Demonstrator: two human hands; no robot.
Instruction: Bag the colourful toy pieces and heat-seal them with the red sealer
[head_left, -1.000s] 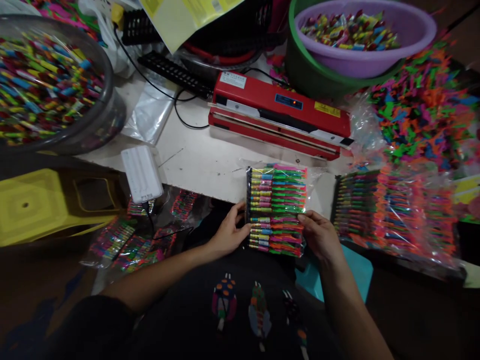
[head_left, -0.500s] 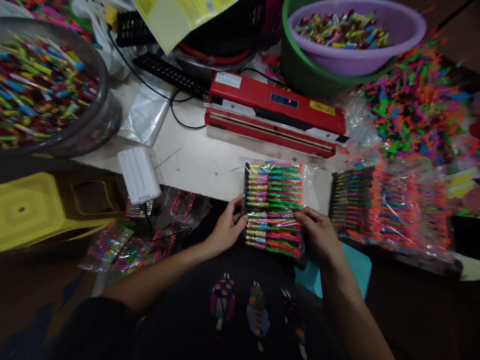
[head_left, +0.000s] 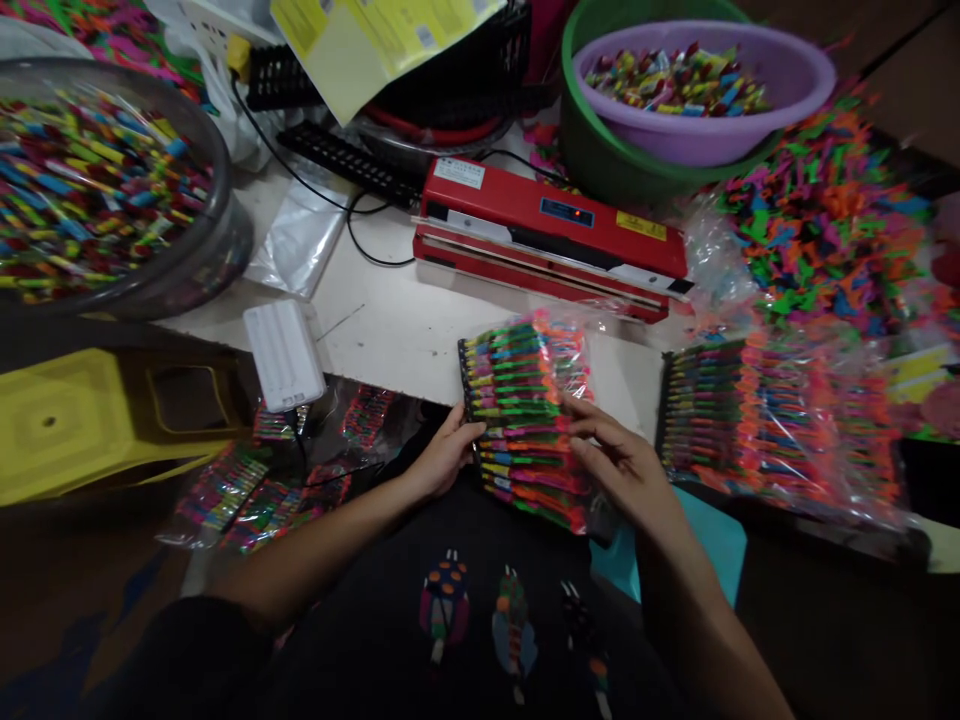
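Observation:
A clear plastic bag (head_left: 517, 420) filled with a row of small colourful wrapped sticks with bright green, orange and pink plastic ends is held over the table's front edge. My left hand (head_left: 448, 455) grips its dark left edge, thumb on top. At its right side, my right hand (head_left: 619, 455) has its thumb and fingertips on the bag's edge, with a gap between thumb and index finger. Just beyond the bag, a red heat sealer (head_left: 551, 230) with a lit display lies on the table. Similar filled bags (head_left: 780, 420) are laid to the right of my right hand.
A grey tub (head_left: 217, 215) of wrapped pieces stands at left. A purple basin (head_left: 705, 135) sits in a green tub (head_left: 600, 160) at the back. Loose plastic pieces (head_left: 832, 220) are heaped right. A white power bank (head_left: 283, 355) and yellow stool (head_left: 90, 425) are at left.
The bag has tilted and shifted slightly left, its bright ends now showing more. My left hand moved left with it; my right hand's fingers have spread and reach further over its right side.

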